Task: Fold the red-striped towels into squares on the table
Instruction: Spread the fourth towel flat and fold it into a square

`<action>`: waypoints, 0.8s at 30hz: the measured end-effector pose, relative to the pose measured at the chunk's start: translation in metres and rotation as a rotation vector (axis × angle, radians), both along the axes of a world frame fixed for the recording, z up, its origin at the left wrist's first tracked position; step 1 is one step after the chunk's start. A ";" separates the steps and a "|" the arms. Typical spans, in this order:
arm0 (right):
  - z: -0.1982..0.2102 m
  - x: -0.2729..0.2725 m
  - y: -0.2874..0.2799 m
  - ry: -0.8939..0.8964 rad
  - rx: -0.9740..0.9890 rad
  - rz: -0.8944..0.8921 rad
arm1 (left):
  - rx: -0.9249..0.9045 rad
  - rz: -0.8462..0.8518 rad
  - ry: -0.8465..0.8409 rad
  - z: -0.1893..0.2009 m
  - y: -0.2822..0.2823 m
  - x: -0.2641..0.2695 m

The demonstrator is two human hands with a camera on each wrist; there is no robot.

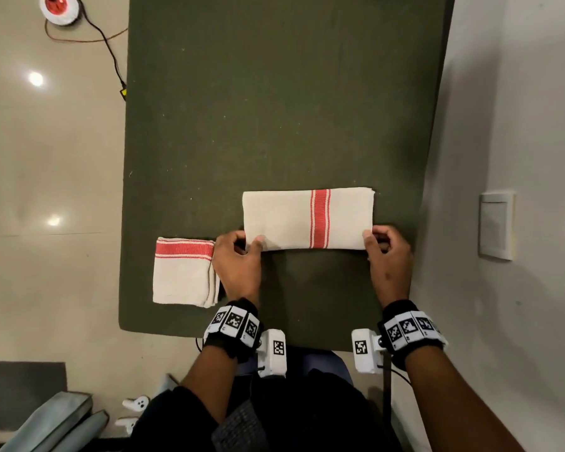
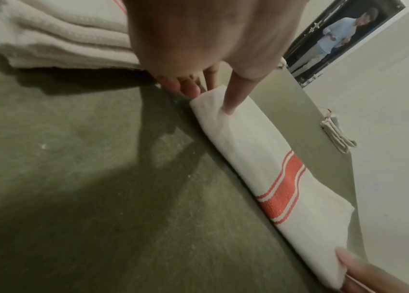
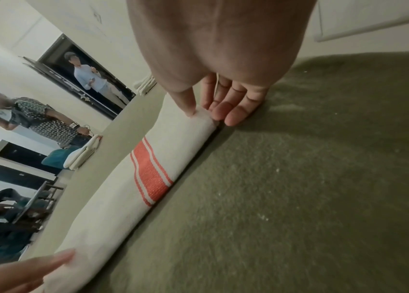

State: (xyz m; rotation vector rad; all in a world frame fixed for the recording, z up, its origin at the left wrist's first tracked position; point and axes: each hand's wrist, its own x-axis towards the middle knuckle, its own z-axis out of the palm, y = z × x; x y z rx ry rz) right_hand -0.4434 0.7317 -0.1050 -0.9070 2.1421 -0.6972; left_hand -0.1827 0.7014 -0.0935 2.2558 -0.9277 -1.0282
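A cream towel with a red stripe [image 1: 307, 218] lies folded into a long rectangle on the green table [image 1: 274, 109]. My left hand [image 1: 238, 256] pinches its near left corner, thumb on top. My right hand [image 1: 387, 252] pinches its near right corner. In the left wrist view the left thumb presses the towel [image 2: 261, 158] at its corner, the other fingers under the edge. The right wrist view shows the right thumb on top of the towel [image 3: 133, 188] and the fingers below its edge. A second towel [image 1: 183, 272], folded square, lies at the table's near left.
The table's near edge runs just in front of my wrists. A red and white object with cables [image 1: 59, 8] sits on the floor at the far left. A white wall panel [image 1: 495, 225] is at the right. Other people stand in the room beyond.
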 end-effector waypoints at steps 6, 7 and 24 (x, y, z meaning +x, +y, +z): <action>0.006 -0.001 0.000 -0.109 -0.031 -0.005 | -0.098 0.132 0.227 0.007 0.001 0.002; 0.007 -0.001 -0.001 -0.130 -0.037 -0.016 | -0.098 0.123 0.246 0.006 0.000 0.003; 0.008 -0.005 -0.005 -0.440 0.001 -0.060 | -0.159 -0.225 0.198 0.014 -0.001 0.011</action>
